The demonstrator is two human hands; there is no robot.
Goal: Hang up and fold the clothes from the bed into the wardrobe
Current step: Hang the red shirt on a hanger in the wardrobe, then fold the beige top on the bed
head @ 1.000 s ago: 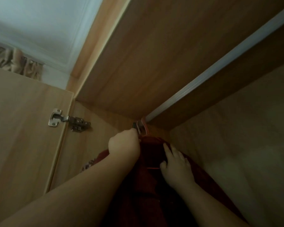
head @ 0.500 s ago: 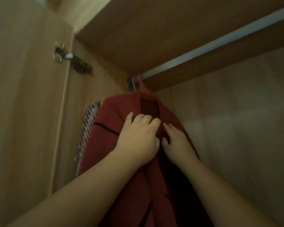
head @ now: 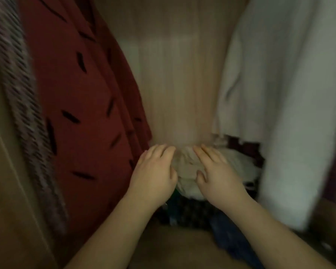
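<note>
A dark red garment with black dashes [head: 80, 105] hangs at the left inside the wardrobe. A grey patterned garment [head: 21, 105] hangs behind it at the far left. A white fluffy garment [head: 283, 98] hangs at the right. My left hand [head: 155, 171] and my right hand [head: 217, 173] are held flat, fingers apart, side by side over a pale crumpled cloth [head: 186, 167] on the pile at the wardrobe's bottom. Neither hand grips anything. The view is blurred.
The pile holds a dark dotted cloth [head: 190, 212] and a blue cloth [head: 229, 237] in front of the pale one. The wardrobe's wooden back panel [head: 178, 78] shows between the hanging garments. The wooden left wall [head: 6, 191] stands at the far left.
The view has dropped from the rail to the wardrobe's bottom. Both hands have left the red garment near its hanger and now hover low over the pile.
</note>
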